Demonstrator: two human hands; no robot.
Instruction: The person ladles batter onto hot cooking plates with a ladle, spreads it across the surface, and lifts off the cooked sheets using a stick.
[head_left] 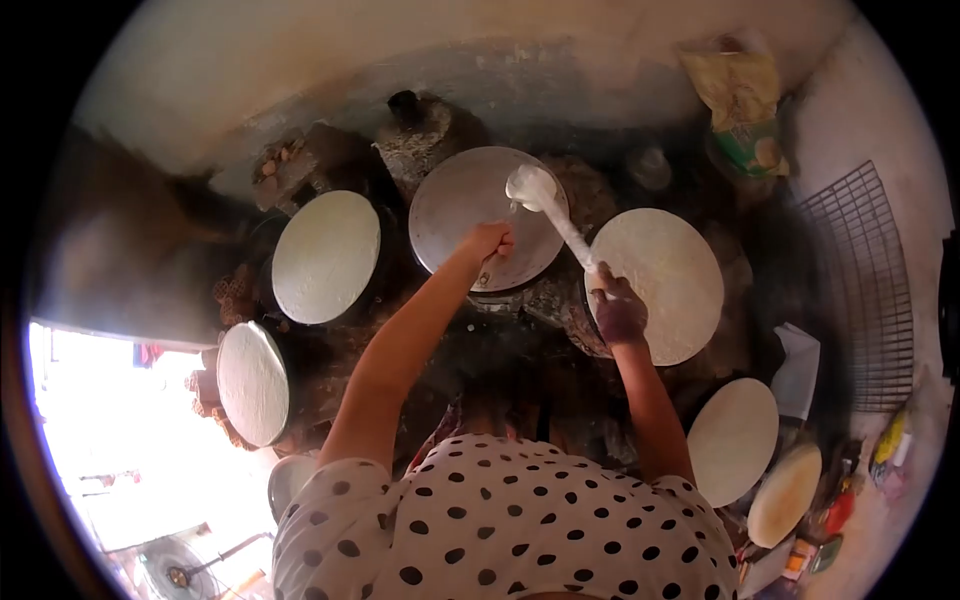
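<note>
My right hand is closed round the handle of a ladle. The ladle is coated in white batter, and its bowl is over the right side of a bare grey round griddle. Above the same griddle, nearer its front edge, my left hand is closed in a fist; whatever its fingers hold is hidden. Just beneath that fist, a small metal piece shows by the griddle's rim. Right of this griddle, partly behind my right hand, is a round griddle covered with pale batter.
More pale-covered rounds stand about: two at left and two at lower right. A wire rack leans on the right wall. A yellow-green sack is at the back. A fan stands lower left.
</note>
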